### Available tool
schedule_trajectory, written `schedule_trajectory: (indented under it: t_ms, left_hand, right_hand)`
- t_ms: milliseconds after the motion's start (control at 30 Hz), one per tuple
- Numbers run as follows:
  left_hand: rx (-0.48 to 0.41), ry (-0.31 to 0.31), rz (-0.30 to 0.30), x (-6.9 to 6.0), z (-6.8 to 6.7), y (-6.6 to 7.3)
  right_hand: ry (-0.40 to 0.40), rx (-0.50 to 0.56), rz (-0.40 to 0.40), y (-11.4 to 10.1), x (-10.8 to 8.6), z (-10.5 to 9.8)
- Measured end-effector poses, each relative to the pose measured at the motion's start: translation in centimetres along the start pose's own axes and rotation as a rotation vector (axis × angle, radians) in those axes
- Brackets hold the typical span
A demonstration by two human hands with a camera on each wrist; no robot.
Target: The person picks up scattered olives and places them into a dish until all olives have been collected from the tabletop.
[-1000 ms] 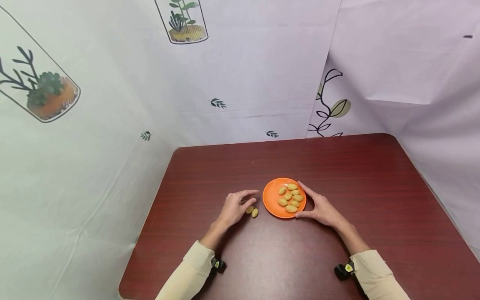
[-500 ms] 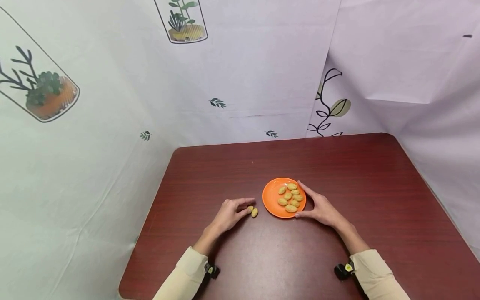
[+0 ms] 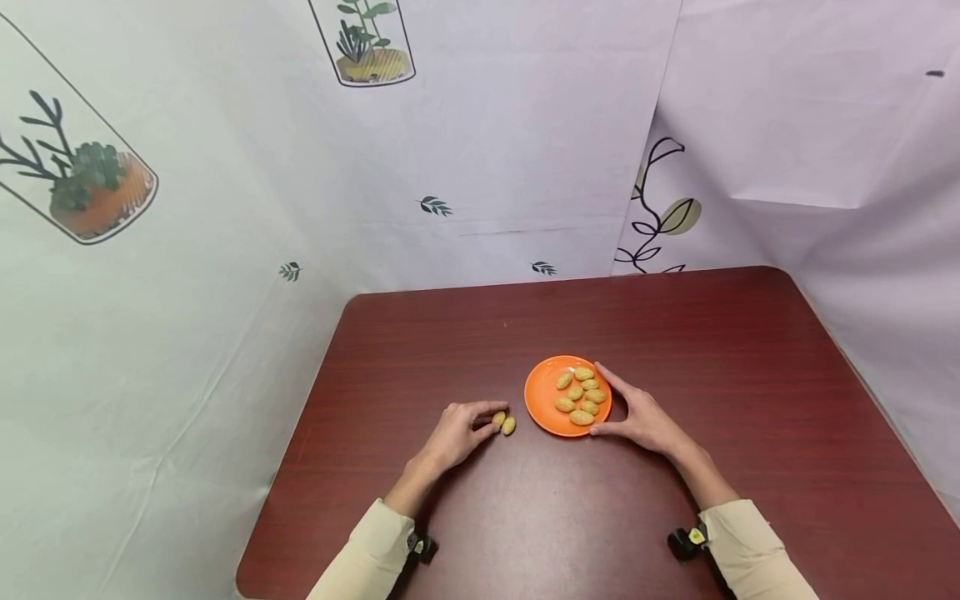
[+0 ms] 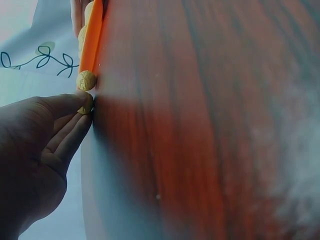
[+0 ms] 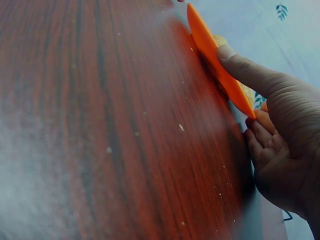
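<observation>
A tan, oval, rough-shelled nut (image 3: 498,419) lies between the thumb and fingers of my left hand (image 3: 456,435), which pinches it at the table surface. Right beside it rests a second nut (image 3: 509,426), outside the grip; the left wrist view shows this loose nut (image 4: 87,80) just past my fingertips. Several similar nuts (image 3: 582,417) sit on an orange plate (image 3: 542,402), mostly on its right half. My right hand (image 3: 647,422) holds the plate's right rim, thumb at the near side and fingers at the far side. In the right wrist view the thumb presses on the rim of the plate (image 5: 202,37).
The dark red wood-grain table (image 3: 450,342) extends on all sides of the plate. White cloth (image 3: 480,167) printed with plants hangs behind it and along both sides. Small pale crumbs dot the table in the right wrist view.
My left hand has come down and toward me, and its thumb and fingers have closed on the left one of the two loose nuts. The right hand and plate have stayed put.
</observation>
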State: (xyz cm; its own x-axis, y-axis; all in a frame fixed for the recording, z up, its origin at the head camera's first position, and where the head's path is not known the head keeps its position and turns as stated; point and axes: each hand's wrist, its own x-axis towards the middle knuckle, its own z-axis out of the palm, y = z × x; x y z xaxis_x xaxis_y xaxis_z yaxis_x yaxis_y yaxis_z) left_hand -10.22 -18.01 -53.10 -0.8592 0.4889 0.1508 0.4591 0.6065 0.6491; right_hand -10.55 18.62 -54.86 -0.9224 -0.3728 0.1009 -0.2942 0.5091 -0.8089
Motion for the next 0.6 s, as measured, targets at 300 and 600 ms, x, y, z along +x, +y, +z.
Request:
schedule_trajectory:
  t_ms: [300,600]
  left_hand:
    - [0.062,0.029,0.005,0.0,-0.1,0.2]
    - [0.043,0.085,0.015,1.0,-1.0,0.1]
  right_hand:
    - [-0.001,0.006,-0.003,0.0,0.0,0.0]
    - [-0.001,0.008,-0.001,0.1,0.0,0.0]
